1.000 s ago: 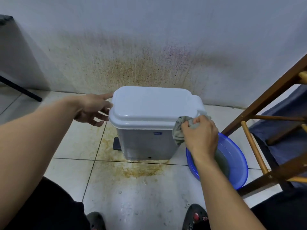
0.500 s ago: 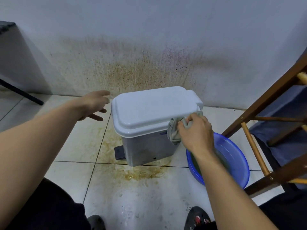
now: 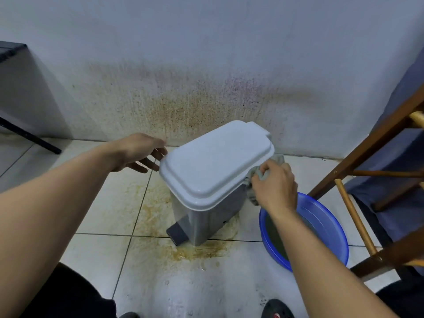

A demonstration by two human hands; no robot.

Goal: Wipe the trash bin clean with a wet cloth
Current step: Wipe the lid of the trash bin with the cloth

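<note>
A grey pedal trash bin [image 3: 206, 222] with a white lid [image 3: 215, 164] stands on the tiled floor near the stained wall, turned so one corner faces me. My right hand [image 3: 275, 189] grips a bunched grey wet cloth [image 3: 261, 174] and holds it against the lid's right edge and the bin's right side. My left hand [image 3: 137, 153] is at the lid's left corner with its fingers straight, the fingertips touching the rim. The dark foot pedal [image 3: 177, 234] sticks out at the bin's base.
A blue basin [image 3: 330, 228] with murky water sits on the floor just right of the bin. A wooden chair frame [image 3: 358, 203] stands at the right. Brown stains mark the floor [image 3: 197, 252] under the bin and the wall behind. My sandalled foot [image 3: 276, 309] is at the bottom.
The bin has turned so that its front corner and pedal swing toward me. My right hand with the cloth has slid back along the lid's right edge. My left hand stays at the left corner.
</note>
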